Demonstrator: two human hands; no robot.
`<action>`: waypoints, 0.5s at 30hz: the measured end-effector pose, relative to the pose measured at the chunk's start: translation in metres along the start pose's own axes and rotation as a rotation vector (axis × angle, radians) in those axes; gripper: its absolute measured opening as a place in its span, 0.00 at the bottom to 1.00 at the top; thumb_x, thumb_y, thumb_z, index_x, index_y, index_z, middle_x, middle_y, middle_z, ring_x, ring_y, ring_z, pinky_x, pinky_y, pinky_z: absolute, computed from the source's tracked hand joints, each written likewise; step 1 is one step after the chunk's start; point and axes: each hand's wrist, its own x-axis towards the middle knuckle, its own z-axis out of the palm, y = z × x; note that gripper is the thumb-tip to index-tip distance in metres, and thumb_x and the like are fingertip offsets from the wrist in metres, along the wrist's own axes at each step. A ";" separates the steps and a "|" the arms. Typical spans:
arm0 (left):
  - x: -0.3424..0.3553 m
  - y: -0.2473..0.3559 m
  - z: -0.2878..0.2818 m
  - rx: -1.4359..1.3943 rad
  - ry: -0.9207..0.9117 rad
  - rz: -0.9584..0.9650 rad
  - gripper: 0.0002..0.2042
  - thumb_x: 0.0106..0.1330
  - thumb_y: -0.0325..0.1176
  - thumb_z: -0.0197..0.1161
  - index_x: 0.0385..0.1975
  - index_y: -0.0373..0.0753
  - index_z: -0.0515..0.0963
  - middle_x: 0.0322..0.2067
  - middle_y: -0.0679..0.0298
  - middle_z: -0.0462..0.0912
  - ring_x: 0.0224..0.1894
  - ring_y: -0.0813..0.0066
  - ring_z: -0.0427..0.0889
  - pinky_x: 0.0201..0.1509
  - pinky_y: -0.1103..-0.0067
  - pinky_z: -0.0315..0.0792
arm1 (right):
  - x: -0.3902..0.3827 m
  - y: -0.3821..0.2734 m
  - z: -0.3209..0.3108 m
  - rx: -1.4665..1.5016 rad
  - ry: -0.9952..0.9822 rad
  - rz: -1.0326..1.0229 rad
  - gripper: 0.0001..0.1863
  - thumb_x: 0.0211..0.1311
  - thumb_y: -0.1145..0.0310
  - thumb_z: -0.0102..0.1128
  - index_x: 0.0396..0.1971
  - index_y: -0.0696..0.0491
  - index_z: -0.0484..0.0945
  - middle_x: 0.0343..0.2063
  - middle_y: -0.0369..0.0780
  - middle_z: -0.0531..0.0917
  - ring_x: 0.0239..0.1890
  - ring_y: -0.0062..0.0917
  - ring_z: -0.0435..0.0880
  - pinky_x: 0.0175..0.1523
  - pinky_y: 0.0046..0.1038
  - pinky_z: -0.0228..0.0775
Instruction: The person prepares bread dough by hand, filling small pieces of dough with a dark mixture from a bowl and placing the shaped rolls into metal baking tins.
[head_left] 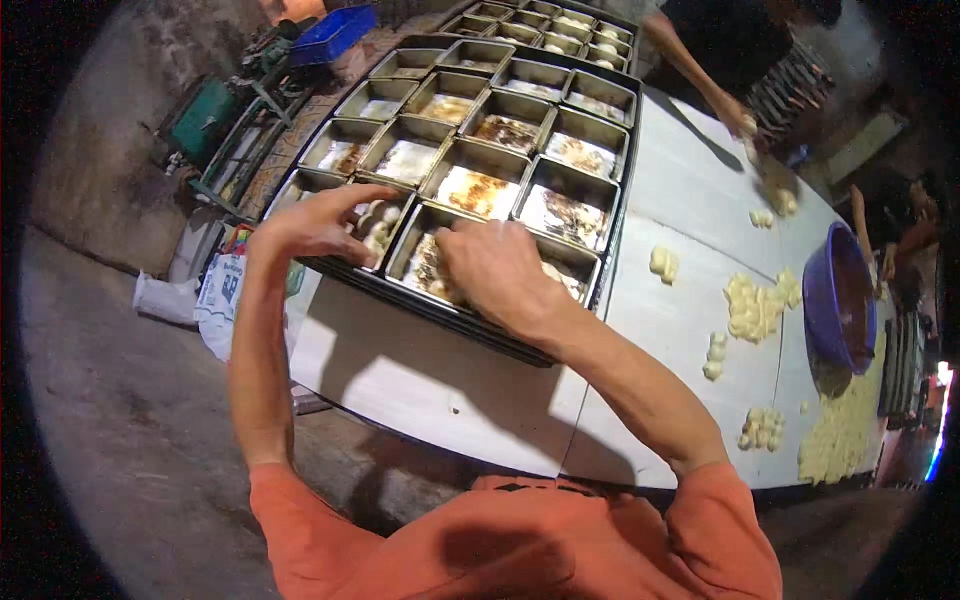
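A black tray of metal loaf tins (480,150) lies on the white worktable, many tins with pale and browned linings. My left hand (330,220) reaches into the front-left tin, fingers apart around pale dough pieces (378,235). My right hand (500,270) is closed, fingers curled down into the front middle tin (420,270); what they hold is hidden. More pale dough shows in the front-right tin (560,280), partly behind my right hand.
Dough portions (755,310) and a purple basin (838,300) are on the worktable (450,400) to the right. Another person's arm (690,70) reaches over its far side. A second tin tray (545,35) lies beyond; a blue crate (330,35) stands back left.
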 end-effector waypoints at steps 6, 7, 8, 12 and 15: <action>0.000 0.003 0.017 0.351 0.142 0.084 0.36 0.52 0.29 0.71 0.65 0.45 0.70 0.71 0.52 0.61 0.72 0.56 0.61 0.70 0.67 0.63 | -0.027 0.004 0.001 0.123 0.527 -0.130 0.07 0.58 0.69 0.59 0.33 0.57 0.76 0.32 0.44 0.77 0.29 0.36 0.84 0.32 0.34 0.80; 0.002 -0.015 0.020 0.336 0.190 0.232 0.36 0.52 0.29 0.70 0.66 0.45 0.69 0.71 0.51 0.62 0.72 0.55 0.61 0.71 0.67 0.62 | -0.037 0.011 -0.007 0.171 0.627 -0.166 0.07 0.58 0.69 0.59 0.33 0.55 0.76 0.30 0.43 0.77 0.29 0.36 0.84 0.33 0.34 0.79; -0.015 0.008 0.041 0.304 0.379 0.149 0.35 0.53 0.29 0.70 0.66 0.42 0.69 0.70 0.52 0.63 0.72 0.55 0.62 0.71 0.67 0.60 | -0.058 0.020 -0.022 0.212 0.680 -0.173 0.06 0.58 0.69 0.60 0.33 0.55 0.77 0.29 0.42 0.77 0.28 0.35 0.83 0.32 0.35 0.78; -0.070 0.042 0.072 0.255 0.712 0.121 0.26 0.66 0.26 0.61 0.66 0.39 0.69 0.66 0.57 0.70 0.66 0.63 0.69 0.61 0.70 0.69 | -0.168 0.066 -0.058 0.293 0.942 -0.027 0.09 0.58 0.70 0.68 0.37 0.55 0.81 0.33 0.39 0.83 0.30 0.33 0.83 0.34 0.31 0.77; -0.078 0.073 0.118 0.089 0.678 0.038 0.23 0.70 0.28 0.57 0.65 0.35 0.68 0.64 0.55 0.71 0.65 0.65 0.70 0.65 0.71 0.67 | -0.299 0.131 -0.035 0.173 1.053 0.553 0.11 0.57 0.78 0.68 0.40 0.57 0.82 0.36 0.42 0.84 0.31 0.25 0.82 0.35 0.26 0.75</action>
